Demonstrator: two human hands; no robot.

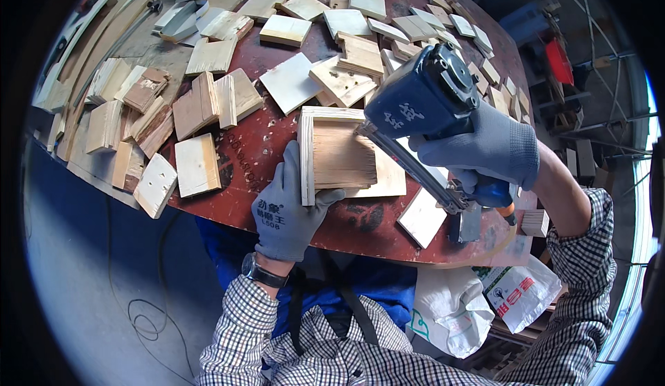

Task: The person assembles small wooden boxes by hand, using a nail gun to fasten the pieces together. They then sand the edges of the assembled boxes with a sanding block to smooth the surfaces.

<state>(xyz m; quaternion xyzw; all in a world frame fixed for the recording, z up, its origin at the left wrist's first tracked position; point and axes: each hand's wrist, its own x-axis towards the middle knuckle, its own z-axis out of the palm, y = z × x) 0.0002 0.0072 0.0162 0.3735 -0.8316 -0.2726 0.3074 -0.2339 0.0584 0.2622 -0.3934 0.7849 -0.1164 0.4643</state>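
My left hand (285,214), in a grey glove, holds a block of stacked plywood pieces (341,159) near the table's front edge. Its thumb lies along the near side and its fingers along the left side. My right hand (497,147), gloved too, is wrapped round the handle of a dark blue nail gun (418,98). The gun's nose is at the block's far right part; whether it presses on the wood I cannot tell. A pale plywood piece (392,180) shows beneath the block's right side. The gun's magazine slants down to the right.
The red-brown table (242,152) bears many loose plywood pieces (285,31) at the far side and stacks (196,106) at left. A pale board (422,218) and a dark block (465,225) lie by the right front edge. White sacks (454,310) stand below; a cable (142,320) curls on the floor.
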